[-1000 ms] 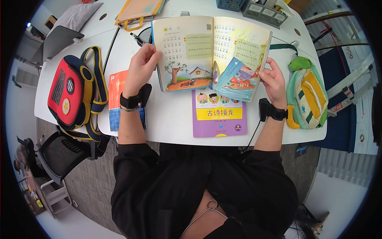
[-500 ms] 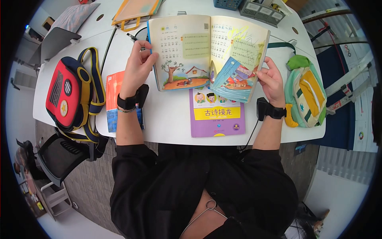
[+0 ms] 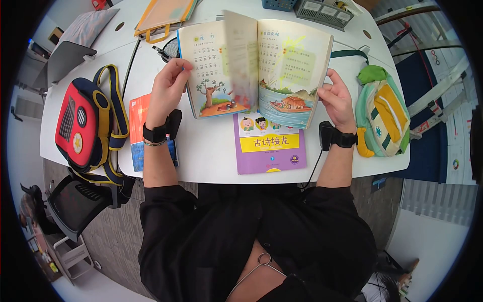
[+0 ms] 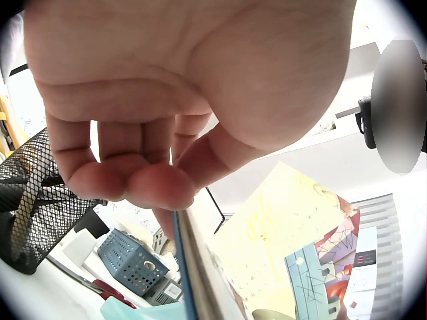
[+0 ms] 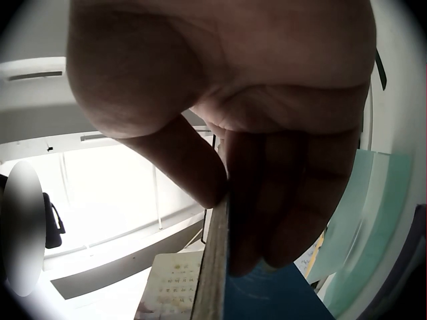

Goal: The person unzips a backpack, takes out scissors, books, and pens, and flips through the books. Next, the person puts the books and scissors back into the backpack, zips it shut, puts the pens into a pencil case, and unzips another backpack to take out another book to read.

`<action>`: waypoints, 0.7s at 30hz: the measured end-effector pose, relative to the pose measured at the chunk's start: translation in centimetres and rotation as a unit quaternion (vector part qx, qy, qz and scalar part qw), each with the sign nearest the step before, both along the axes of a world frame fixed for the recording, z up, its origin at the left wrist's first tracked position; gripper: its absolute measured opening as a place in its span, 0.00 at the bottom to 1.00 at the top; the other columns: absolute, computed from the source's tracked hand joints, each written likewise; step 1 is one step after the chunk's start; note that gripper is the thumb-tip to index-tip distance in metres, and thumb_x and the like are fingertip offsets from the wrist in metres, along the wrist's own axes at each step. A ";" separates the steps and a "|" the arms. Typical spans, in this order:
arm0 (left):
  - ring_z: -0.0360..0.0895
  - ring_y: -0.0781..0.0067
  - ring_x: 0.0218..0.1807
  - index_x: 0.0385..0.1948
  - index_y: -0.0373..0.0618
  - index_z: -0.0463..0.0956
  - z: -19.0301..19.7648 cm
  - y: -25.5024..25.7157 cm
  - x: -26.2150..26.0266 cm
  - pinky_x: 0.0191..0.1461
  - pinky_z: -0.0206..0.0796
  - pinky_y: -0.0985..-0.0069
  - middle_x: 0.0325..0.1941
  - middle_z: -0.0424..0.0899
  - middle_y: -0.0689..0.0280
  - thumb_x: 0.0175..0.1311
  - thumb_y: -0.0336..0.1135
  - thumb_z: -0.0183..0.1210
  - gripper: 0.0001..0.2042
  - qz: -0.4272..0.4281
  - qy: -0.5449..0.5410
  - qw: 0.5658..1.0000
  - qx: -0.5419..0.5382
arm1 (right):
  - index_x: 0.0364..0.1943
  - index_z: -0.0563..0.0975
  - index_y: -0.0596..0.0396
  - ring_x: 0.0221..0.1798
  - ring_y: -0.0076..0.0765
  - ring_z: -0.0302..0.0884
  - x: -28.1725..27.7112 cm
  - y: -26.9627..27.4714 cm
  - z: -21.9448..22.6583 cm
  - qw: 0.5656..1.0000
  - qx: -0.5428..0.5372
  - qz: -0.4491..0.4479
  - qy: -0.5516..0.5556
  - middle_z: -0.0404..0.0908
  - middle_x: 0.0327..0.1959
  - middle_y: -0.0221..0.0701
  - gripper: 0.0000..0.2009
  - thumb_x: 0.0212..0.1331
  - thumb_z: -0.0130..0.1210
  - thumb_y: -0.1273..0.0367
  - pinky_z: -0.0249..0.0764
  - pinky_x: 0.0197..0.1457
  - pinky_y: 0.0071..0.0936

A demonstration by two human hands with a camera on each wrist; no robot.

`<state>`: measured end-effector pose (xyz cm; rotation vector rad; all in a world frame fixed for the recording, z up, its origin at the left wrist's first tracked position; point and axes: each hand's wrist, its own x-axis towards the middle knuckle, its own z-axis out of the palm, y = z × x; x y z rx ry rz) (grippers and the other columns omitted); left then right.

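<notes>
An illustrated textbook [image 3: 204, 80] lies spread between both hands, held up above the table. My left hand [image 3: 168, 88] pinches its left edge between thumb and curled fingers; the left wrist view shows the blue-edged cover [image 4: 188, 287] under the fingertips. On the other side, my right hand [image 3: 338, 100] grips the right edge, thumb on the pages and fingers behind the blue cover [image 5: 267, 293]. One blurred page [image 3: 240, 55] stands up mid-turn near the spine. The right page has a boat picture and yellow scribbles. Just below lies a purple book [image 3: 271, 158], its top partly hidden.
An orange and blue book [image 3: 138, 118] lies beside the left forearm. A red backpack [image 3: 75, 116] sits at the left, a green and yellow bag [image 3: 385, 108] at the right. Behind are a black mesh holder [image 3: 172, 48], a folder [image 3: 166, 17] and a grey basket [image 3: 322, 14].
A page has swung up from the right side toward the left, and the right page now shows a different picture with a boat. Both hands keep hold of the book's edges.
</notes>
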<state>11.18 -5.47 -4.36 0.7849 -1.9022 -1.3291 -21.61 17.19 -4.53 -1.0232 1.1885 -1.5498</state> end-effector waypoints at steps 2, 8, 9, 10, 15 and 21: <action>0.64 0.88 0.26 0.38 0.40 0.73 0.1 0.1 -0.1 0.28 0.57 0.85 0.25 0.73 0.74 0.67 0.29 0.51 0.04 0.002 0.029 1.000 0.011 | 0.57 0.64 0.56 0.39 0.22 0.77 0.1 0.0 0.0 1.000 0.006 -0.009 0.005 0.83 0.33 0.32 0.20 0.61 0.52 0.74 0.68 0.49 0.22; 0.67 0.87 0.28 0.38 0.39 0.73 0.6 0.1 0.0 0.30 0.59 0.85 0.27 0.75 0.72 0.68 0.33 0.52 0.07 -0.001 0.029 0.999 0.016 | 0.56 0.64 0.56 0.40 0.23 0.78 0.2 0.0 0.3 1.000 0.003 0.002 0.004 0.84 0.35 0.34 0.19 0.61 0.53 0.73 0.68 0.50 0.23; 0.68 0.87 0.28 0.38 0.39 0.73 0.2 0.2 -0.2 0.30 0.59 0.85 0.28 0.76 0.72 0.68 0.34 0.53 0.08 0.009 0.026 1.000 0.015 | 0.56 0.64 0.56 0.40 0.23 0.78 0.2 0.0 0.3 1.000 0.003 0.002 0.004 0.84 0.35 0.34 0.19 0.61 0.53 0.73 0.68 0.50 0.23; 0.69 0.87 0.29 0.38 0.39 0.73 0.0 0.2 -0.3 0.30 0.59 0.85 0.28 0.77 0.71 0.68 0.35 0.54 0.08 0.019 0.023 0.999 0.014 | 0.56 0.64 0.56 0.40 0.23 0.78 0.1 0.0 0.2 1.000 0.003 0.006 0.005 0.84 0.35 0.34 0.19 0.61 0.52 0.73 0.68 0.50 0.23; 0.70 0.87 0.29 0.38 0.39 0.73 -0.1 0.0 -0.2 0.30 0.59 0.86 0.28 0.80 0.70 0.68 0.35 0.55 0.08 0.014 0.009 1.000 0.007 | 0.56 0.64 0.56 0.41 0.23 0.78 0.3 0.1 0.3 1.000 0.008 0.005 0.002 0.84 0.36 0.34 0.19 0.61 0.52 0.73 0.67 0.51 0.22; 0.70 0.87 0.29 0.37 0.39 0.72 0.0 0.1 -0.2 0.30 0.60 0.86 0.28 0.80 0.70 0.69 0.34 0.54 0.07 0.012 0.013 1.000 0.006 | 0.55 0.64 0.56 0.41 0.22 0.78 0.2 0.1 0.4 1.000 0.006 0.018 0.005 0.84 0.36 0.34 0.18 0.61 0.52 0.73 0.66 0.51 0.22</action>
